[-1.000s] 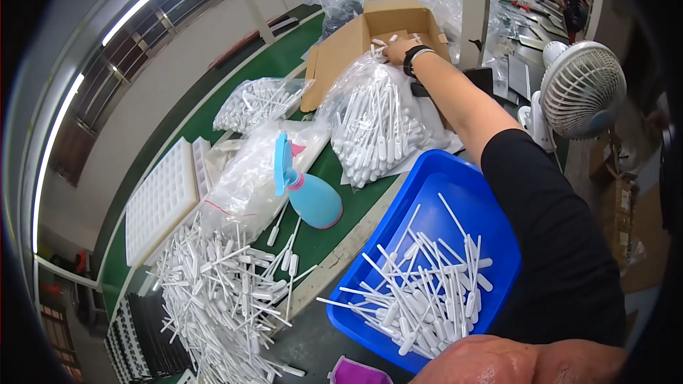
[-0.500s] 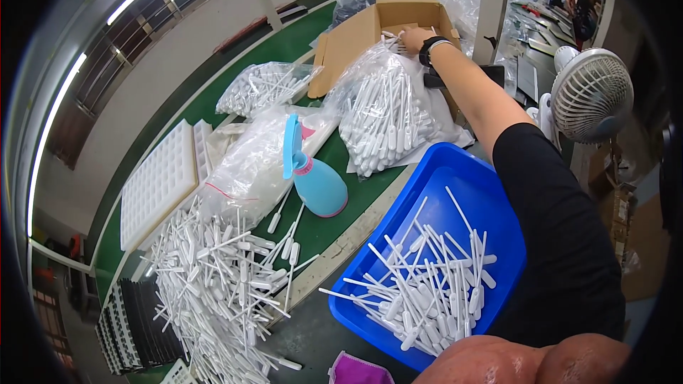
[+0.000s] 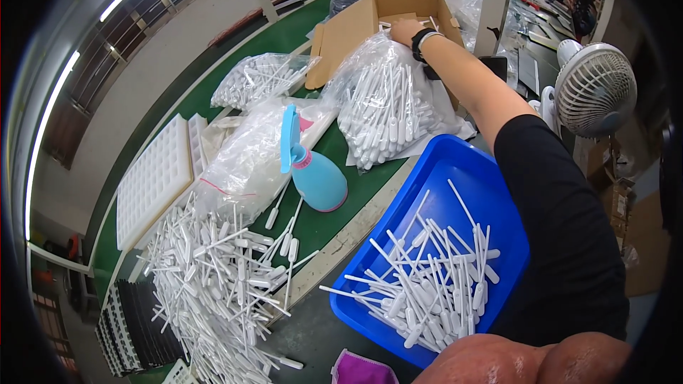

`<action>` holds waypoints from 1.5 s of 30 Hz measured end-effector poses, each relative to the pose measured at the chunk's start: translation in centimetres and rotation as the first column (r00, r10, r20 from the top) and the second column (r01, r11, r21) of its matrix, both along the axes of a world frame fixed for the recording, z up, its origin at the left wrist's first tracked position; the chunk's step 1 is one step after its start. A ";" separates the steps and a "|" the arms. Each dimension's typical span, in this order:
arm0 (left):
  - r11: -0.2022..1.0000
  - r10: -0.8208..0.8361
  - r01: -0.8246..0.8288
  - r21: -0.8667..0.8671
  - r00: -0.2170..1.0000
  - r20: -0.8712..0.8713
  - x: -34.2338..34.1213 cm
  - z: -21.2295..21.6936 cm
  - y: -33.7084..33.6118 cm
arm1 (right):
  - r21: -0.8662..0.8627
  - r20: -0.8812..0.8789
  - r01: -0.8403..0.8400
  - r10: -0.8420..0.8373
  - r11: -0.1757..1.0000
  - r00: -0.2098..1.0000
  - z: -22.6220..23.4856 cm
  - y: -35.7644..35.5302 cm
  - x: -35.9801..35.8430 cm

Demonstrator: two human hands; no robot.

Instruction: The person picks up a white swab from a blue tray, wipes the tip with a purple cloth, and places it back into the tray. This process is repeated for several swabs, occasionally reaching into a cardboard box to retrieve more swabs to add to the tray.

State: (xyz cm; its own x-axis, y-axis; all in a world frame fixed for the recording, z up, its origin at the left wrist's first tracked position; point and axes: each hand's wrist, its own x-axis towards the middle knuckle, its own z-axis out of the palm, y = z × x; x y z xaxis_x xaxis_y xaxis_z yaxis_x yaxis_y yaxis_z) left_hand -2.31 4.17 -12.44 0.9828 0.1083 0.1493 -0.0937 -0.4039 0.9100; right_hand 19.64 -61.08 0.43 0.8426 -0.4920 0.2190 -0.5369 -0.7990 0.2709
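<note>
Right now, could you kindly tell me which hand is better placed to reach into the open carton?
Right, I would judge: the right hand is at the carton, near the top of the bag in front, its arm stretched out. The left hand is out of view.

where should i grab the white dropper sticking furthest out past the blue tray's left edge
Probably pinch the white dropper by its thin stem near the tip, coming from the left: that tip juts past the rim of the blue tray, while its other end runs in among the piled droppers.
</note>
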 end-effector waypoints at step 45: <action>0.502 -0.686 0.407 -0.763 0.725 -0.065 -1.5 9.4 -3.8 | 0.626 0.727 -0.658 0.007 -0.419 0.687 0.5 45.3 -24.7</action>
State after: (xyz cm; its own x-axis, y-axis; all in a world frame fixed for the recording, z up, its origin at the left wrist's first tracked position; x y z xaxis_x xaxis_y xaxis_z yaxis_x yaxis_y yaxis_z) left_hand -3.81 0.36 -3.02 0.8393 -0.5413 -0.0506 0.2742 0.3411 0.8992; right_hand -5.06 -15.79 0.96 0.9701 0.0133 0.2424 0.2404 0.0849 -0.9670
